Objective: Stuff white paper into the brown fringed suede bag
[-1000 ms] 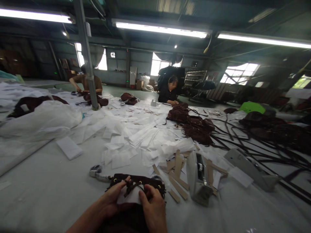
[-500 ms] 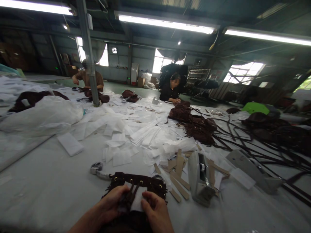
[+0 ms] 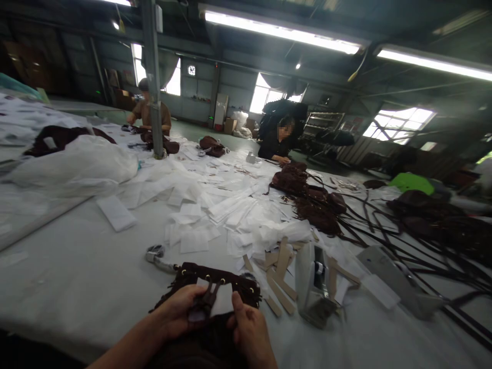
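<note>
A dark brown fringed drawstring bag (image 3: 192, 271) with gold-coloured eyelets lies at the table's near edge. A white sheet (image 3: 223, 300) rests on its front, under the brown drawstring (image 3: 209, 297). My left hand (image 3: 180, 310) is closed on the drawstring and the sheet's left part. By the sheet's right edge is my right hand (image 3: 249, 328), its thumb raised along that edge and its fingers curled; what they grip is hidden. Clear wrapping covers a ring-like fitting (image 3: 156, 253) at the bag's upper left.
Two grey tape dispensers (image 3: 315, 287) (image 3: 395, 277) stand to the right, among tan strips (image 3: 282, 292). Loose white sheets (image 3: 196, 241) cover the middle. Brown bags (image 3: 319, 210) with long straps (image 3: 376, 241) lie farther right. Two people work across the table beyond a metal post (image 3: 154, 77).
My right hand has shifted slightly right, its thumb now at the white sheet's edge instead of over it. My left hand keeps hold of the drawstring. The camera view has tilted slightly.
</note>
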The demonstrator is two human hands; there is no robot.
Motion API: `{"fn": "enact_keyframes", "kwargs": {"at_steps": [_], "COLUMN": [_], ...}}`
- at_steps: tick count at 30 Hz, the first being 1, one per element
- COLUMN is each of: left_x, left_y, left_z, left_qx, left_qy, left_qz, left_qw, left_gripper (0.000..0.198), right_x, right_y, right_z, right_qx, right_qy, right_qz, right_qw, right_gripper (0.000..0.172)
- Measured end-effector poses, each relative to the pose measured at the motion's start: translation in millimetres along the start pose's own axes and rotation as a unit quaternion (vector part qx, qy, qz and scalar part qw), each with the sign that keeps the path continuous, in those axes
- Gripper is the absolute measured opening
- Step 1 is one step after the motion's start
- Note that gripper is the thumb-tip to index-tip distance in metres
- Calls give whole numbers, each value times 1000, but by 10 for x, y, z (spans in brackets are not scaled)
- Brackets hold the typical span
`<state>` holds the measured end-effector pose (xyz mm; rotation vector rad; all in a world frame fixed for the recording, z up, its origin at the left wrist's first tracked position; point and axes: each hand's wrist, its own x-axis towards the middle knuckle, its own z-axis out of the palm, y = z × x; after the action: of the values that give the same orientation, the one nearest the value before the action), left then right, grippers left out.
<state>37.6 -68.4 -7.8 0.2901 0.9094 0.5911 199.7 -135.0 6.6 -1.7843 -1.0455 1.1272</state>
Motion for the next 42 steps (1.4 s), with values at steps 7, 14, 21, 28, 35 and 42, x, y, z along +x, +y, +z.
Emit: {"fn": "enact_keyframes", "kwargs": {"at_steps": [7, 14, 21, 28, 35, 42], "left_x": [-264, -387, -203, -65, -227, -377], "left_y": [-62, -81, -184, -289, -297, -284], "left_z": [-61, -126, -90, -192, -181, -183], "left_qx": [59, 69, 166, 326, 277, 132], "left_qy": [-29, -36, -63, 18, -9, -57], "left_qz": [-4, 0, 107, 227, 173, 70], "left_qw": [998, 997, 978, 918, 945, 987], "left_gripper": [33, 26, 24, 26, 39, 45], "right_x": [-40, -162, -221, -246, -249, -290], "right_y": [134, 193, 197, 336, 408, 527], "right_z": [257, 273, 294, 400, 447, 422], "right_qx": [4, 7, -30, -193, -211, -196], "right_qy": [12, 20, 77, 192, 210, 225], "right_qz": [-62, -45, -98, -303, -338, -313], "right_qw": [998, 999, 992, 913, 893, 902], "right_gripper": [54, 52, 45, 43, 43, 39]}}
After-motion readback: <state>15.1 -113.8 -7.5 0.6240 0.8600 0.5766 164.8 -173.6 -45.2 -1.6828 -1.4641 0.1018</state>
